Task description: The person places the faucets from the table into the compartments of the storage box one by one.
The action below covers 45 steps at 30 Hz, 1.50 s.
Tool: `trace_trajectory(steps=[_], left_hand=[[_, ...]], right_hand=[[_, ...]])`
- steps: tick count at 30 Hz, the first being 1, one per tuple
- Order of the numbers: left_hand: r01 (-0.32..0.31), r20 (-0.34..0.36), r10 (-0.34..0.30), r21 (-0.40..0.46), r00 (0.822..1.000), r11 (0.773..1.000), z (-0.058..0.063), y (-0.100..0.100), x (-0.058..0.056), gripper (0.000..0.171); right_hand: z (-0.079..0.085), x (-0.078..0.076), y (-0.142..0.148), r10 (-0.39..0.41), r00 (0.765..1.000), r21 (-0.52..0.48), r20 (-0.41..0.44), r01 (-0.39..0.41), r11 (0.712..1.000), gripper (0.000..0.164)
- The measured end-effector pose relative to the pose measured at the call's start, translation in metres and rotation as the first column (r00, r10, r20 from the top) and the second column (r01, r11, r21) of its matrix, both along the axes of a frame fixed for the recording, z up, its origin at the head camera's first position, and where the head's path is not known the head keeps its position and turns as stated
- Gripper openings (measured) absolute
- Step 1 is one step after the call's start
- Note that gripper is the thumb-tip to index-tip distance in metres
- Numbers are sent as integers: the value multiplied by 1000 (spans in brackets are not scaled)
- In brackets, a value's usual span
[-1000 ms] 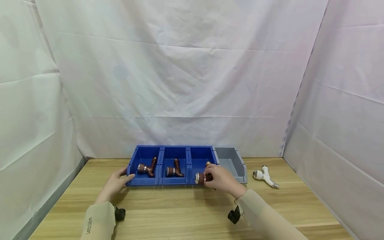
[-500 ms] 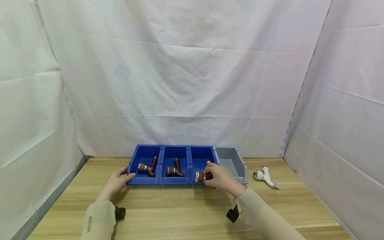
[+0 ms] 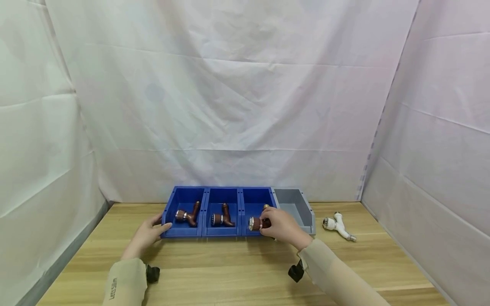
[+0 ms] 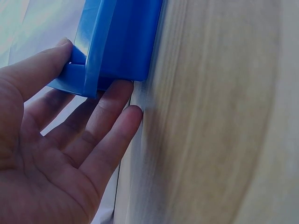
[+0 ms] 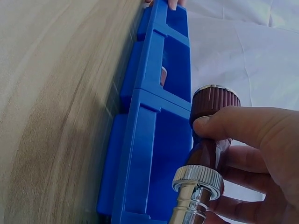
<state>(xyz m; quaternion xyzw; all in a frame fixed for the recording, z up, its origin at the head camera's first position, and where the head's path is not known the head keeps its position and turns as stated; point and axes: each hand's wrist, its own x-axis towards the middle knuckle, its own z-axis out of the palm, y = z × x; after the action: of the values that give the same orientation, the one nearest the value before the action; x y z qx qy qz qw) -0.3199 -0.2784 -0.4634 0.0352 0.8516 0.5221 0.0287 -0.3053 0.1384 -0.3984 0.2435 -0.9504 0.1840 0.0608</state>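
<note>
My right hand [image 3: 284,227] grips a brown faucet [image 3: 255,224] over the front of the third blue bin [image 3: 257,195]. In the right wrist view my thumb lies along the faucet's body [image 5: 205,154], just below its ribbed brown knob [image 5: 216,100]; its chrome threaded spout [image 5: 189,203] points toward the camera. My left hand [image 3: 147,233] holds the front left corner of the leftmost blue bin [image 3: 180,231], thumb on the rim and fingers against the outside. Brown faucets lie in the leftmost bin [image 3: 189,216] and the second bin [image 3: 225,216].
A grey bin [image 3: 292,196] adjoins the blue row at its right end. On the wooden table [image 3: 214,272] to the right of it lies a white faucet [image 3: 338,225]. White cloth [image 3: 245,106] hangs behind the bins and along both sides.
</note>
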Motion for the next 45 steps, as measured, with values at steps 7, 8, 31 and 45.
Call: trace_trajectory(steps=[7,8,31,45], left_hand=[[1,-9,-1,11,1000,1000,-1,0,0,69],[2,-11,-2,11,1000,1000,-1,1,0,69],[-29,-23,29,-23,999,999,-4,0,-1,69],[-28,-21,28,-13,999,1000,-2,1,1,70]], right_hand=[[-2,-2,1,-11,1000,0,-6,11,1000,21],[-2,-2,1,-13,1000,-1,-6,13,1000,20],[0,-12,1,-24,1000,-31,-6,24,999,17],[-1,-18,1,-34,999,-27,3,34,999,17]])
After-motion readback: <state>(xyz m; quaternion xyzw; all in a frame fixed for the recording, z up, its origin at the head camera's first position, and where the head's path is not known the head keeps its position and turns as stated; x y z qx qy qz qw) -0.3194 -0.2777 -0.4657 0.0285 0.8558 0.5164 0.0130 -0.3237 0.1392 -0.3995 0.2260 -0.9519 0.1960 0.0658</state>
